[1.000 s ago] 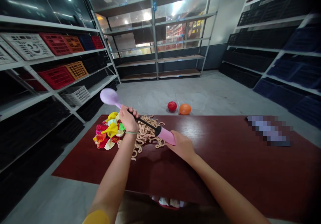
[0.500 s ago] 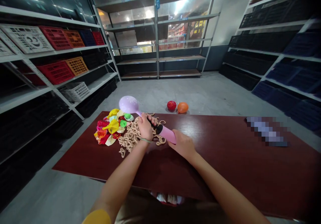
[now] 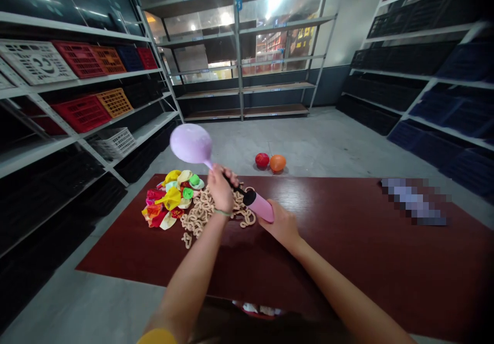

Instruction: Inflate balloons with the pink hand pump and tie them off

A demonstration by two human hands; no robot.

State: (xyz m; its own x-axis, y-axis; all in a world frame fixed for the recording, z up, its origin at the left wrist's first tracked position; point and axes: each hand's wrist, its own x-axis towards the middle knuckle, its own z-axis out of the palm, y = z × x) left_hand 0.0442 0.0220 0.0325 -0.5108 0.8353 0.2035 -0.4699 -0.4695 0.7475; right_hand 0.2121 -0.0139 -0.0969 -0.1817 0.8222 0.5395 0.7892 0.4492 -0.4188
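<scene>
My left hand (image 3: pixel 221 189) is shut around the neck of a lilac balloon (image 3: pixel 191 143), holding it on the black nozzle of a pink hand pump (image 3: pixel 260 206). The partly inflated balloon rises up and to the left of that hand, above the table. My right hand (image 3: pixel 280 224) grips the pink pump's lower end, and its fingers are partly hidden behind the barrel. Just below my left hand lies a tangle of beige curly strips (image 3: pixel 204 213). To its left is a heap of deflated balloons (image 3: pixel 162 202) in red, yellow, green and orange.
Everything lies on a dark red wooden table (image 3: pixel 347 246), with a pixelated object (image 3: pixel 412 201) at its right. Beyond it, a red balloon (image 3: pixel 262 160) and an orange balloon (image 3: pixel 278 163) sit on the grey floor. Metal shelves with plastic crates (image 3: pixel 81 58) line both sides.
The lilac balloon is larger than in the earlier frames and sits higher. My left hand has moved right since the oldest frame, and the pump stays in my right hand.
</scene>
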